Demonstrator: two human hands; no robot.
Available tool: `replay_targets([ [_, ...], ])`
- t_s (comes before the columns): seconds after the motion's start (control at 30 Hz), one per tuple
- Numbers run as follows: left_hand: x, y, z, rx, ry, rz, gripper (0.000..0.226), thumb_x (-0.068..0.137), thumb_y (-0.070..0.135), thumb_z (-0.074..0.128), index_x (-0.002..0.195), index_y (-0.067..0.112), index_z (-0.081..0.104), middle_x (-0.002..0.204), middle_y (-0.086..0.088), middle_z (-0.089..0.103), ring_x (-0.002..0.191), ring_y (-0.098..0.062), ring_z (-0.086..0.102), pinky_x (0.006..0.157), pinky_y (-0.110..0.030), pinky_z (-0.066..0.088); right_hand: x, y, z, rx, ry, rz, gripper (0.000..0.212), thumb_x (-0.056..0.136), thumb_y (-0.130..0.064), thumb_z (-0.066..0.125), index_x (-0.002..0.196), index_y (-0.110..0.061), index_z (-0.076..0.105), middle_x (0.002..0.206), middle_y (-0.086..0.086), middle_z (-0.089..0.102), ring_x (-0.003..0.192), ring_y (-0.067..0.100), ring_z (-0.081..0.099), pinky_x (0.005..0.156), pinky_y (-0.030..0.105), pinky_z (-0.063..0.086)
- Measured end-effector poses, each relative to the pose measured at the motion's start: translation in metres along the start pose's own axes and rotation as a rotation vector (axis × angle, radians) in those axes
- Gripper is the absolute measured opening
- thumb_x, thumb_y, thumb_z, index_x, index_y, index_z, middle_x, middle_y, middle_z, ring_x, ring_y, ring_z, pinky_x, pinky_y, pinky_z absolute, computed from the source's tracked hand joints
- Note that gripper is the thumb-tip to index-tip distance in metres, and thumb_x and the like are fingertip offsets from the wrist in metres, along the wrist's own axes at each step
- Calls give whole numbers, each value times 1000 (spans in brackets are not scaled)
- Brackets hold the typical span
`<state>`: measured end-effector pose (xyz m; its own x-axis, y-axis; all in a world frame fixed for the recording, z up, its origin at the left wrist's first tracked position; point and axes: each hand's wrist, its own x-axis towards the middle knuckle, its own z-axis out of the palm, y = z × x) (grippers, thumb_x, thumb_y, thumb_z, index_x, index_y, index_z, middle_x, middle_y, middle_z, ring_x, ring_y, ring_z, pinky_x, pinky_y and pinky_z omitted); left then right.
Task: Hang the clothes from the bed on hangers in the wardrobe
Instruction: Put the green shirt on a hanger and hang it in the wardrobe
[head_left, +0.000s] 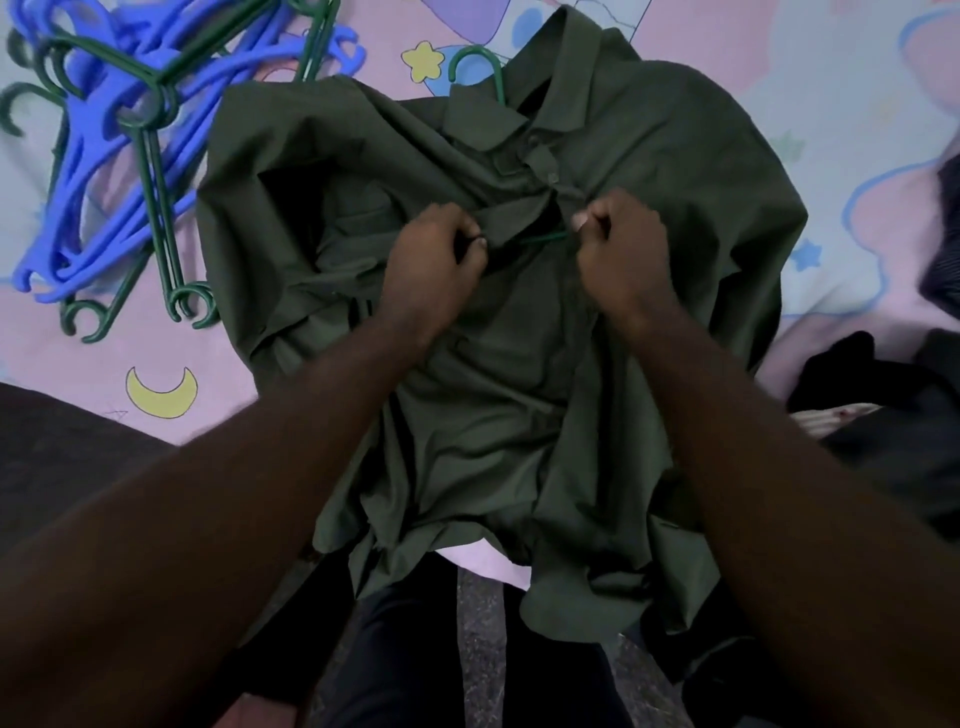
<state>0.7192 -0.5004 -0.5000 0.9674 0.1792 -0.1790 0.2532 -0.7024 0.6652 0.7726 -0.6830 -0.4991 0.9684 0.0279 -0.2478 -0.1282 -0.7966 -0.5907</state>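
A dark olive green shirt (649, 171) lies front-up on the bed, its hem hanging over the near edge. A green hanger sits inside it; the hanger's hook (475, 65) pokes out above the collar and a thin piece of its bar shows in the open placket between my hands. My left hand (431, 254) grips the left edge of the placket. My right hand (618, 244) pinches the right edge just below the collar button.
A pile of blue hangers (104, 150) and green hangers (156, 208) lies at the upper left of the pink and blue patterned bedsheet (857, 83). Dark clothes (883, 395) are heaped at the right edge. My legs and the dark floor are below.
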Motion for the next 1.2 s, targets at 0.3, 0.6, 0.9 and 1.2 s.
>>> replay_targets([
  [0.3,-55,11,-17,-535,-154,-408,7,94,12,63,88,15,61,70,3,60,63,-5,56,63,-20,47,-50,1,-24,84,123,64,10,85,-18,67,89,-15,58,88,5,64,81,18,62,80,34,51],
  [0.6,-55,2,9,-525,-63,-476,8,91,13,65,92,11,57,71,1,58,56,0,50,55,-11,41,-84,9,36,-178,-110,17,48,80,-41,72,115,-13,56,117,9,56,113,29,52,93,42,45],
  [0.9,-54,-10,11,-417,-134,-474,13,86,16,72,79,19,62,69,3,60,62,-8,53,60,-19,45,-59,16,38,-21,-21,174,25,83,-9,55,104,-3,69,105,17,68,102,33,61,90,31,43],
  [1.2,-57,11,-6,-495,-123,-501,15,85,19,74,75,23,62,67,4,61,56,-6,52,57,-25,44,-49,13,9,3,-138,446,20,87,-20,63,98,-9,76,101,9,73,100,24,66,80,25,46],
])
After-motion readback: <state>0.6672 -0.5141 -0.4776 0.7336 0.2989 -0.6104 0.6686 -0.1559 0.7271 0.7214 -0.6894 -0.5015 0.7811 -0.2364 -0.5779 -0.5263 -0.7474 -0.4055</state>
